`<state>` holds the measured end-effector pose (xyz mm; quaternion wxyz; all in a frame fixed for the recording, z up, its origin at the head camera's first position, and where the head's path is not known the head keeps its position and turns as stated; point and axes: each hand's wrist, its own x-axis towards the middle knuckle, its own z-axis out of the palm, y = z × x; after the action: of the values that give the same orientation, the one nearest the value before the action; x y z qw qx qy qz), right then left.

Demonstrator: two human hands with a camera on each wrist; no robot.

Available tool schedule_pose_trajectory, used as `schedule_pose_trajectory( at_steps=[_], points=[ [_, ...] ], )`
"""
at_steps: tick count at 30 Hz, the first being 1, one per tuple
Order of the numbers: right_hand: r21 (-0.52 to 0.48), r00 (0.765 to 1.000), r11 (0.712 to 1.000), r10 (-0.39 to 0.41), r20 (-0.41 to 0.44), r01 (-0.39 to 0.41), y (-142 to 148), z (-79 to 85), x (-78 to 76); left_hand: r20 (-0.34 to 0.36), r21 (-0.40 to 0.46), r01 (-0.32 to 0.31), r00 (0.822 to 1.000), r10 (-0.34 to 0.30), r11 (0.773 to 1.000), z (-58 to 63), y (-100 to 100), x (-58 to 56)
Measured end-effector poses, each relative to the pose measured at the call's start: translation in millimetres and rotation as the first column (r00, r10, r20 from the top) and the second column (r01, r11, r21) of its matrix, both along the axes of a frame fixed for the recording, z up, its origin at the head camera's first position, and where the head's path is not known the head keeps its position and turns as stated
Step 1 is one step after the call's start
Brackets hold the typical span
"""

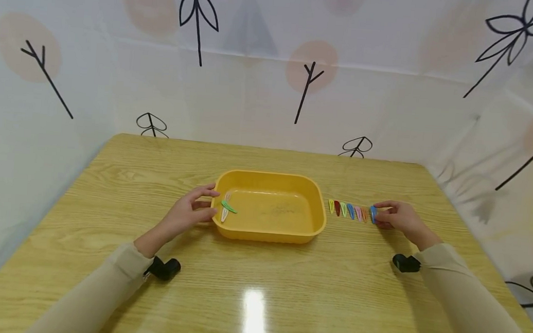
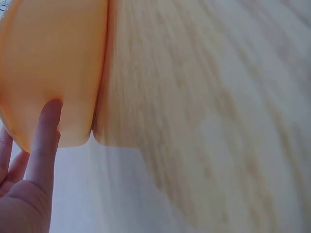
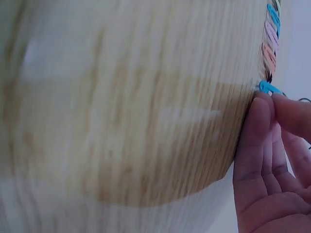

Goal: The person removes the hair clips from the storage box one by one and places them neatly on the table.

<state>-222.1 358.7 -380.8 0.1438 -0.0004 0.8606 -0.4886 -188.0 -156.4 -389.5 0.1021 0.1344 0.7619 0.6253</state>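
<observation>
A yellow plastic basin point(image 1: 266, 235) sits mid-table, and my left hand point(image 1: 183, 213) grips its left rim. In the left wrist view a digit presses against the basin's outer wall point(image 2: 63, 53). Inside, near that rim, lie a green hair clip point(image 1: 229, 206), a whitish clip point(image 1: 224, 215) and a pale one partly under the green. To the basin's right, my right hand point(image 1: 401, 218) pinches a blue hair clip point(image 1: 373, 214) between thumb and fingertips, at or just above the tabletop. That clip point(image 3: 266, 87) shows at the fingertips in the right wrist view.
Between basin and right hand, a row of hair clips runs along the wooden table point(image 1: 221, 287): yellow point(image 1: 331, 206), dark red point(image 1: 337, 208), light green, blue point(image 1: 351, 211), pink and orange point(image 1: 364, 214). Behind the table hangs a white patterned cloth point(image 1: 252, 98).
</observation>
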Motion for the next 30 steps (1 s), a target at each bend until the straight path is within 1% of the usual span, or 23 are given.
schedule_pose_trajectory(
  at_steps=[6,13,19,26,30],
  points=[
    [0.065,0.999,0.997,0.037,-0.011,-0.036,0.5,-1.3,-1.5,-0.004,0.003,0.0,1.0,0.0,1.0,1.0,-0.1,0.9],
    [0.039,0.999,0.998,0.041,0.007,-0.041,0.8,-1.7,1.5,0.004,-0.007,0.004,1.0,-0.004,1.0,-0.1,-0.7,0.9],
    [0.055,0.999,0.998,0.043,0.006,-0.043,1.5,-3.5,1.3,0.003,-0.016,-0.001,1.0,0.001,1.0,1.0,0.2,-0.3],
    [0.04,0.999,0.998,0.049,0.004,-0.05,0.3,-0.2,2.1,0.003,-0.02,-0.002,1.0,0.002,1.0,1.8,-0.4,-0.6],
    [0.062,0.998,0.997,0.049,-0.032,-0.047,-2.2,6.3,1.8,-0.001,-0.021,0.005,1.0,-0.006,1.0,3.1,-1.2,0.5]
  ],
)
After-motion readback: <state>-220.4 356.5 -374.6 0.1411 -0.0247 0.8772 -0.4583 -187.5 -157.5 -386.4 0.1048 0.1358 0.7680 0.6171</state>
